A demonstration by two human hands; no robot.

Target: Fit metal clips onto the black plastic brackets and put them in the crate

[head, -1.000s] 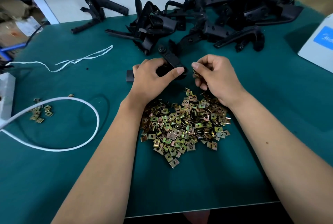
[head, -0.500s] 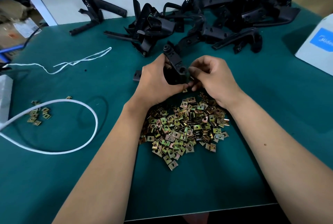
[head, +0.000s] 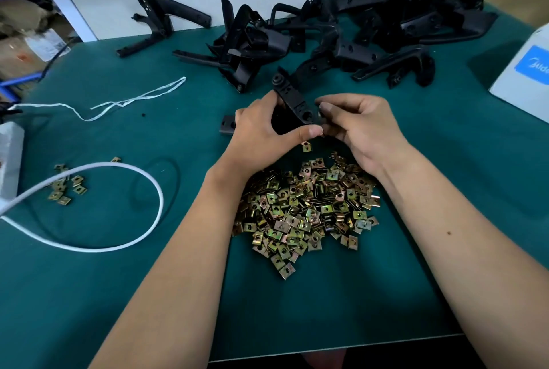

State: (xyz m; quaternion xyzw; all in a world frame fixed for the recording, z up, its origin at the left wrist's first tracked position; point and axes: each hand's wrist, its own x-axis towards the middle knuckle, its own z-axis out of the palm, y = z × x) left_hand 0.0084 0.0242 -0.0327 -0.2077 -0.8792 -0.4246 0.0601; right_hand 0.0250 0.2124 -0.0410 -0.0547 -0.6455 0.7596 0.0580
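Currently mid-fit on one bracket. Left hand (head: 261,134) grips a black plastic bracket (head: 292,101), fingers curled round its lower part, holding it tilted above the table (head: 445,160) just beyond the clip pile. Right hand (head: 361,128) is closed at the bracket's near end, thumb and forefinger pinching there; probably a clip going on, but the clip itself is hidden by the fingers, so can't confirm. Both hands meet at that end, thumbs nearly touching.

Progress, judged from layout:
- Big loose pile of metal clips (head: 306,208) sits on the table between the forearms, one stray clip (head: 306,147) just under the hands. Stock barely dented.
- Heap of brackets (head: 356,29) at the far edge of the table, tangled. Can't tell whether any carry clips; none visible on them.
- One bracket (head: 166,24) lies apart, far left of the heap.
- Small handful of clips (head: 64,187) off to the left by a white cable (head: 142,178).
- No crate in view, so finished count unknown.

Read: early stage or at least plenty left. Remaining for this piece: seat the clip, check other mounting holes, then drop it in the crate, wherever that is. Small black part (head: 227,124) lies on the table by the left hand; purpose unclear.
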